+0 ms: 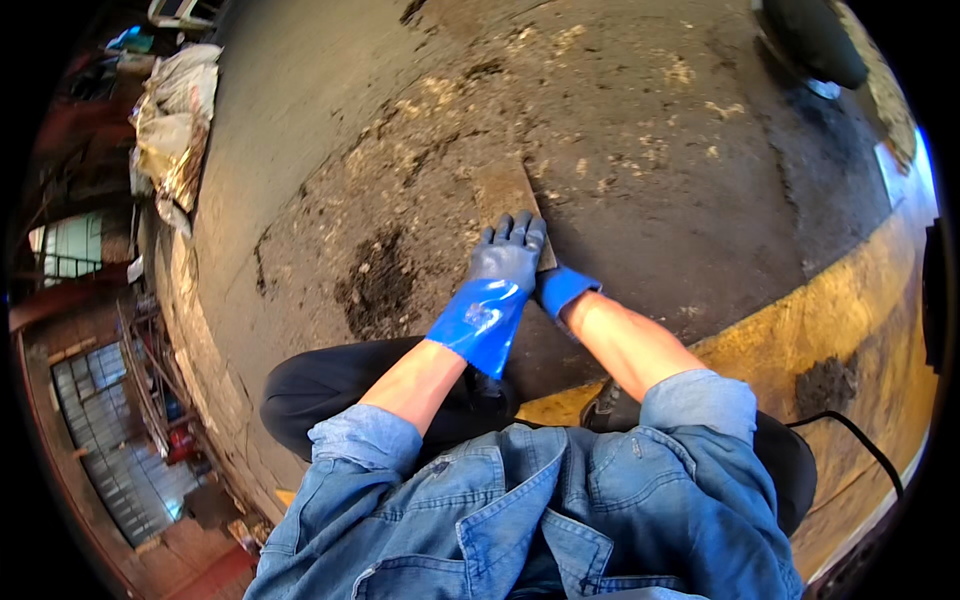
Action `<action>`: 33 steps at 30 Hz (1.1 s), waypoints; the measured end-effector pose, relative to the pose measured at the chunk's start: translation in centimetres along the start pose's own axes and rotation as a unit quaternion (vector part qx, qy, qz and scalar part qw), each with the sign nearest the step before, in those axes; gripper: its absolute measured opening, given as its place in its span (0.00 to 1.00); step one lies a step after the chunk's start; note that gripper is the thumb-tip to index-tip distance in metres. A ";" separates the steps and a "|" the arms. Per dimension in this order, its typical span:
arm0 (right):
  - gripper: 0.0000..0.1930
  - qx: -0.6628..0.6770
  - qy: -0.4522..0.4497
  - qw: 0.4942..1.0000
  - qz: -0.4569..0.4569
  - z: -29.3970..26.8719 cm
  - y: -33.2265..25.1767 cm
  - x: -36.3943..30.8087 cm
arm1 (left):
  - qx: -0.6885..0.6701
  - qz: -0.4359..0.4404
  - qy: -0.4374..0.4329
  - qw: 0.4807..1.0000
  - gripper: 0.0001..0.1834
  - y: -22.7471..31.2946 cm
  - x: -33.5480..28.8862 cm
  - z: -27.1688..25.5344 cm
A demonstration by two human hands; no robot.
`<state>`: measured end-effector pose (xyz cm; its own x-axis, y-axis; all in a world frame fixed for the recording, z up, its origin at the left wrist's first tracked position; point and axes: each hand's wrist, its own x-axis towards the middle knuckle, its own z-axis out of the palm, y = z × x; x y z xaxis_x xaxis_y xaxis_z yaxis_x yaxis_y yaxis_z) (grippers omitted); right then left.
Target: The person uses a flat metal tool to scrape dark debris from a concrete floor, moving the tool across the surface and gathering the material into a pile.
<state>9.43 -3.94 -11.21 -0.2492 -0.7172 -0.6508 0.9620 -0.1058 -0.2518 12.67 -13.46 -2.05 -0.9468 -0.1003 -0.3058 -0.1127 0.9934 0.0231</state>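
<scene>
My left hand [508, 258] wears a blue rubber glove with dark fingers and a shiny blue cuff. Its fingers lie stretched out flat on top of a flat rectangular plate [503, 190], like a plasterer's float, smeared with brown grime. My right hand is mostly hidden behind the plate and my left hand; only its blue glove cuff [566, 288] shows plainly, so its fingers cannot be made out. Around the plate spreads a dark, wet, mortar-like layer [620, 220], rough and pale-flecked to the left and ahead, smoother to the right. A darker crumbly patch [378, 285] lies left of my hands.
Yellow-painted flooring [830, 300] borders the dark layer at the right, with a black cable [860, 430] across it. A dark rounded object [818, 40] stands far right. Crumpled sacks [178, 125] lie along the far left edge. My bent knees flank my arms.
</scene>
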 end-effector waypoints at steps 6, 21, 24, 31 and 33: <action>0.22 0.047 0.027 0.997 -0.048 1.9 -0.9 -4.2 | 0.029 0.055 0.015 0.998 0.31 2.0 -0.6 0.3; 0.25 0.121 0.011 0.990 -0.074 5.1 -2.9 -0.4 | 0.031 0.154 -0.081 0.984 0.47 -2.1 4.8 -3.6; 0.26 0.141 0.021 0.986 -0.080 3.7 -2.0 1.1 | 0.035 0.171 -0.110 0.979 0.47 -1.9 5.9 -5.4; 0.28 0.107 0.050 0.990 -0.076 3.1 -2.9 -2.4 | 0.045 0.142 -0.110 0.983 0.47 -0.3 6.0 -3.8; 0.28 0.077 0.068 0.991 -0.085 1.5 -3.5 -2.1 | 0.053 0.160 -0.128 0.977 0.48 0.3 6.9 -5.2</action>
<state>6.73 -3.10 -7.83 -0.4110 -0.5824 -0.7014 0.9083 -0.3279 -0.2599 4.51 -14.18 0.82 -0.8210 0.2196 -0.5270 0.2208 0.9734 0.0617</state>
